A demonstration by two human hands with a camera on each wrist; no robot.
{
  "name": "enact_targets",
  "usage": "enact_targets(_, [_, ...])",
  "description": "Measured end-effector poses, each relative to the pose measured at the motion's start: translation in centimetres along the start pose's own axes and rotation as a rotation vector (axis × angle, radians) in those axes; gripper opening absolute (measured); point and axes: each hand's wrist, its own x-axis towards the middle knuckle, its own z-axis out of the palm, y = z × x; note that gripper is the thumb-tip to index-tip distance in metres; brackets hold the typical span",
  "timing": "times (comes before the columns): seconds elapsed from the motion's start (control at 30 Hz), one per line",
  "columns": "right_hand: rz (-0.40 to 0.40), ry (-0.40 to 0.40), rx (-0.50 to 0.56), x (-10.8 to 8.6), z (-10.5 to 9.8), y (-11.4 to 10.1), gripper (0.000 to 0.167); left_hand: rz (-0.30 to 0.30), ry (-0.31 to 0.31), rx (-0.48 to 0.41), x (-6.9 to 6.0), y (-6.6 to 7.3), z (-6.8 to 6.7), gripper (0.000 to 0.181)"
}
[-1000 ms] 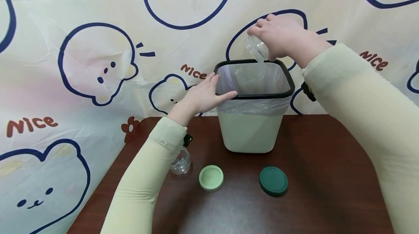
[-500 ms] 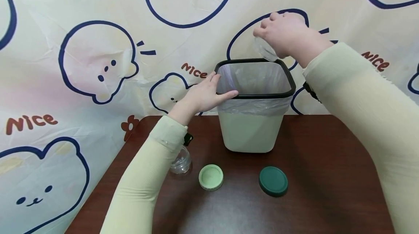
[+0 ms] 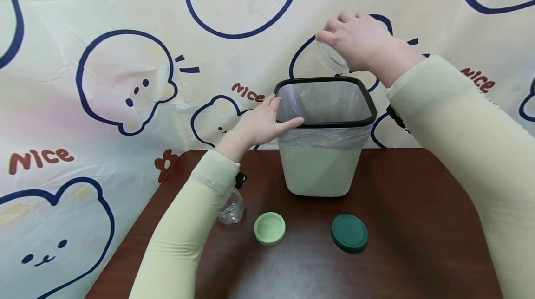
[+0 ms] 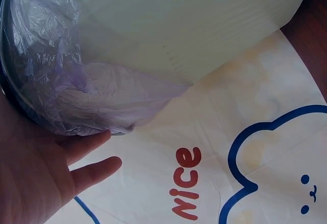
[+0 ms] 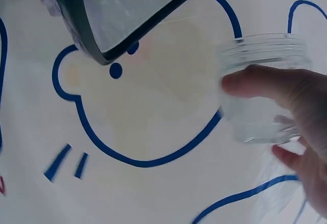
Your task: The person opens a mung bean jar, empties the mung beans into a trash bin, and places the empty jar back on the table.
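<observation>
A pale green trash bin (image 3: 319,169) with a black rim stands at the table's back, lined with a thin plastic bag (image 4: 102,96). My left hand (image 3: 261,122) rests at the bin's left rim, its fingers straight and spread. Above the back right of the rim, my right hand (image 3: 355,41) grips a clear jar (image 5: 265,91), tipped with its threaded mouth downward over the bin. No contents show in the jar. Another clear jar (image 3: 231,208) stands on the table, partly hidden by my left sleeve.
A light green lid (image 3: 269,228) and a dark green lid (image 3: 349,232) lie in front of the bin on the brown table (image 3: 309,271). Behind hangs a cloth (image 3: 234,62) printed with cartoon bears.
My right hand and the jar shifted a little right, then back left and slightly up above the rim. My left hand stays on the rim.
</observation>
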Motion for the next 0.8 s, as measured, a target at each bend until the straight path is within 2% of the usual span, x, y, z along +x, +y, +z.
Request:
enact_targets(0.17, [-0.020, -0.056, -0.047, -0.31, 0.50, -0.02, 0.065, 0.005, -0.001, -0.005, 0.09, 0.01, 0.13, 0.104])
enact_targets(0.43, [0.003, 0.076, -0.011, -0.60, 0.43, 0.12, 0.077, 0.012, 0.009, 0.004, 0.21, 0.04, 0.08, 0.104])
enact_targets(0.63, [-0.036, 0.016, -0.078, -0.51, 0.44, -0.46, 0.062, 0.004, 0.007, -0.012, 0.10, 0.02, 0.01, 0.104])
enact_targets(0.8, [-0.023, 0.038, -0.051, -0.66, 0.38, -0.25, 0.065, 0.003, 0.001, -0.003, 0.03, -0.03, 0.00, 0.104])
